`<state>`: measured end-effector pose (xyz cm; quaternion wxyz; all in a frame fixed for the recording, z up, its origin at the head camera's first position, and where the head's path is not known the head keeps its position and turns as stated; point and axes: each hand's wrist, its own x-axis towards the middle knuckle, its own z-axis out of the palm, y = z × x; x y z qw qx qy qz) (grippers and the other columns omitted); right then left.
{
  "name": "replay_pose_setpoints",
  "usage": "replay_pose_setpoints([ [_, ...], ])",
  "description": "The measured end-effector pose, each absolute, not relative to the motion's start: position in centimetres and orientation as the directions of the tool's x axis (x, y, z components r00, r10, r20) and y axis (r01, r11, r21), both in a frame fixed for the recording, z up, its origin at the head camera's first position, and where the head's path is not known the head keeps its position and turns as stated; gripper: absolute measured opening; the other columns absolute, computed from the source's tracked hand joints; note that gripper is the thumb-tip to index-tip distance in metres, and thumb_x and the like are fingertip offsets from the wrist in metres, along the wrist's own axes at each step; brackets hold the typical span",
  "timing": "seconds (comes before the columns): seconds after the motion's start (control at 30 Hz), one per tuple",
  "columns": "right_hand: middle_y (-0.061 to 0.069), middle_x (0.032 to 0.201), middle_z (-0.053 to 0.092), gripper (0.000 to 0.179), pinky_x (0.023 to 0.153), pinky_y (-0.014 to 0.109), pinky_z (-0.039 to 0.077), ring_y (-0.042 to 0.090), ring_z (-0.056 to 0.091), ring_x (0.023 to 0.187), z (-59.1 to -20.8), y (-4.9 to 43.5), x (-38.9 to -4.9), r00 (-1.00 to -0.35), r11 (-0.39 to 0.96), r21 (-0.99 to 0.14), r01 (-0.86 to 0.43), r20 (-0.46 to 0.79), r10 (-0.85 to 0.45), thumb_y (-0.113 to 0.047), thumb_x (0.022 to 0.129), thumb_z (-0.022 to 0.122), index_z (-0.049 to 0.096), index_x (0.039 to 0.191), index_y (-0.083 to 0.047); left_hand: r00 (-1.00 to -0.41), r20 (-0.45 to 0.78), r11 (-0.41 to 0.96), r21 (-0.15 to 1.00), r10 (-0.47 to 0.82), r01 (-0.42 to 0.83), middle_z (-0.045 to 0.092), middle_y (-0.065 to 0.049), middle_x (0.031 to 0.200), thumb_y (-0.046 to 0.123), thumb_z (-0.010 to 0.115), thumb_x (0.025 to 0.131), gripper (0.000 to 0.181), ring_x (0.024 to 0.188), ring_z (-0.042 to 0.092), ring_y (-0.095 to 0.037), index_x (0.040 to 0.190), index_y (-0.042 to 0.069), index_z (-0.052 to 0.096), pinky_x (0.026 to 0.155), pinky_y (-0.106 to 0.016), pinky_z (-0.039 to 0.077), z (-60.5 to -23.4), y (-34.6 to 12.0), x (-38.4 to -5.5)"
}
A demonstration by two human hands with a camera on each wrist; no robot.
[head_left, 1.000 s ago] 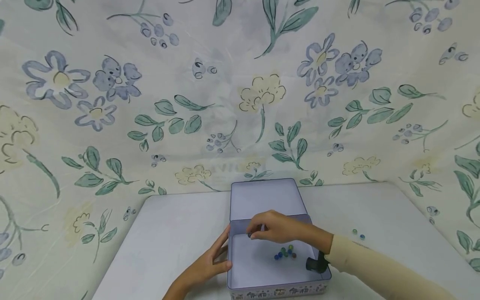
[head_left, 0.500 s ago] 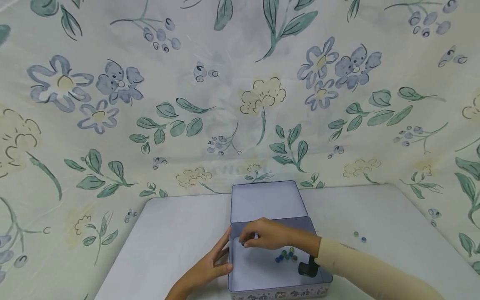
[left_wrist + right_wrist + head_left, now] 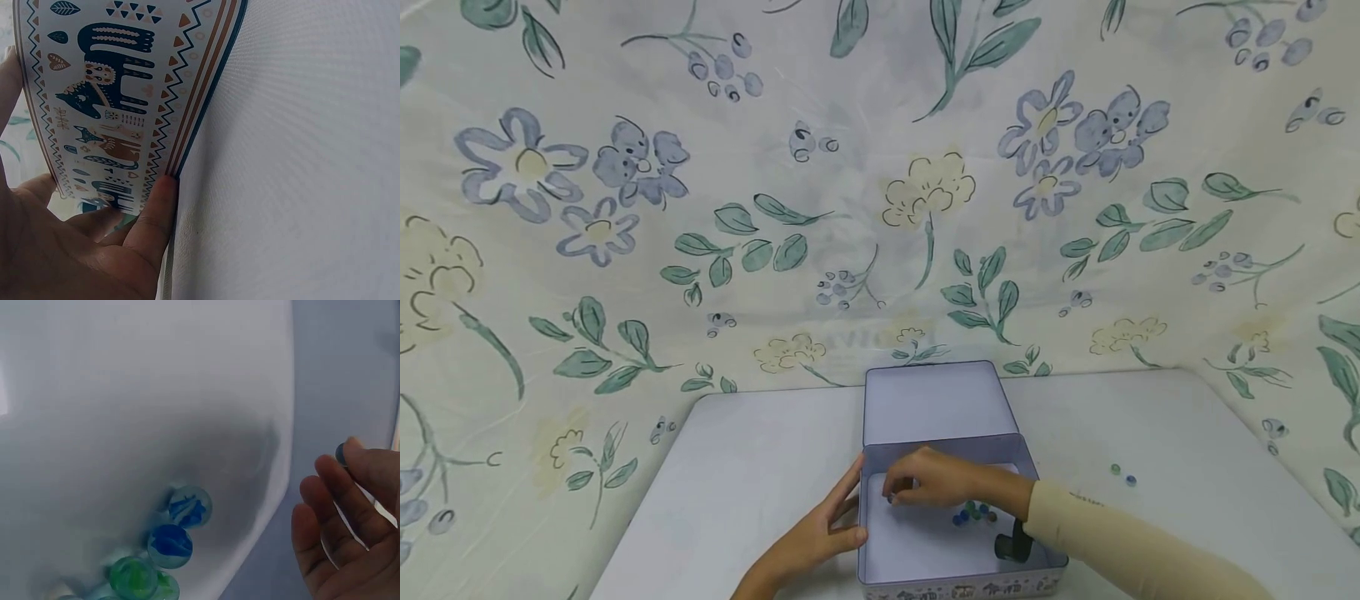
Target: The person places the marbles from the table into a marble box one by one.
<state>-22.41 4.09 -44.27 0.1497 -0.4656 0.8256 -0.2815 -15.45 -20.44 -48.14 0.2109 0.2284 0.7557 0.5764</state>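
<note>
A lavender tin box (image 3: 910,554) stands with its hinged lid (image 3: 934,404) laid back behind it. My right hand (image 3: 934,477) is over the inside left part of the box and pinches a small dark marble (image 3: 340,454) between thumb and index finger; its other fingers are spread apart. Several blue and green marbles (image 3: 170,545) lie bunched on the box floor, right of that hand in the head view. Against the box's left outer wall, printed with animals (image 3: 119,75), my left hand (image 3: 820,525) rests with extended fingers, thumb near the front.
Two more marbles, one green (image 3: 1115,469) and one blue (image 3: 1131,481), lie on the white table (image 3: 752,442) right of the box. A black camera mount (image 3: 1015,543) hangs from the right wrist over the box. Floral cloth (image 3: 850,208) covers the wall behind.
My right hand has moved left inside the box and a little lower in the head view, with the marble still pinched. The left hand stays against the box wall.
</note>
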Motion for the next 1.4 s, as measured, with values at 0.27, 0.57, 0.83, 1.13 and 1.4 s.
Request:
replay_pose_setpoints([
  [0.27, -0.005, 0.098, 0.075, 0.012, 0.078, 0.010, 0.052, -0.008, 0.060, 0.083, -44.8, 4.1, -22.4, -0.517, 0.418, -0.592, -0.689, -0.002, -0.856, -0.011, 0.094, 0.069, 0.074, 0.105, -0.008, -0.798, -0.035, 0.210, 0.971, 0.601, 0.115, -0.007, -0.021, 0.167, 0.034, 0.060, 0.100, 0.090, 0.143, 0.012, -0.066, 0.162, 0.028, -0.005, 0.111, -0.067, 0.037, -48.1, -20.4, -15.4],
  [0.57, -0.004, 0.094, 0.075, 0.010, 0.077, 0.008, 0.051, -0.009, 0.058, 0.079, -45.1, 3.9, -22.1, -0.521, 0.455, -0.573, -0.681, -0.056, -0.851, -0.010, 0.092, 0.072, 0.075, 0.101, -0.009, -0.795, -0.034, 0.207, 0.971, 0.605, 0.116, -0.006, -0.022, 0.167, 0.035, 0.060, 0.100, 0.090, 0.144, 0.012, -0.065, 0.162, 0.030, -0.005, 0.112, -0.065, 0.037, -48.2, -20.5, -15.4],
  [0.83, -0.005, 0.089, 0.074, 0.009, 0.073, 0.007, 0.050, -0.009, 0.056, 0.074, -45.4, 3.9, -22.0, -0.493, 0.448, -0.523, -0.725, -0.059, -0.868, -0.012, 0.089, 0.075, 0.075, 0.098, -0.010, -0.803, -0.046, 0.213, 0.972, 0.594, 0.102, -0.006, -0.020, 0.168, 0.034, 0.060, 0.100, 0.089, 0.144, 0.013, -0.063, 0.161, 0.034, -0.003, 0.113, -0.063, 0.037, -48.2, -20.4, -15.3],
  [1.13, -0.008, 0.084, 0.068, 0.010, 0.070, 0.006, 0.048, -0.009, 0.052, 0.072, -45.5, 3.9, -21.6, -0.472, 0.437, -0.464, -0.771, -0.045, -0.880, -0.013, 0.086, 0.078, 0.075, 0.095, -0.010, -0.799, -0.033, 0.216, 0.969, 0.600, 0.122, -0.005, -0.024, 0.167, 0.033, 0.059, 0.100, 0.088, 0.142, 0.012, -0.067, 0.161, 0.032, -0.005, 0.111, -0.066, 0.037, -48.4, -20.5, -15.4],
  [1.4, -0.011, 0.084, 0.066, 0.011, 0.070, 0.006, 0.048, -0.009, 0.051, 0.072, -45.6, 3.9, -21.5, -0.495, 0.468, -0.454, -0.758, -0.066, -0.866, -0.015, 0.086, 0.078, 0.076, 0.096, -0.013, -0.806, -0.039, 0.215, 0.970, 0.591, 0.111, -0.004, -0.021, 0.168, 0.029, 0.060, 0.100, 0.088, 0.143, 0.013, -0.065, 0.161, 0.034, -0.003, 0.112, -0.064, 0.037, -48.2, -20.5, -15.3],
])
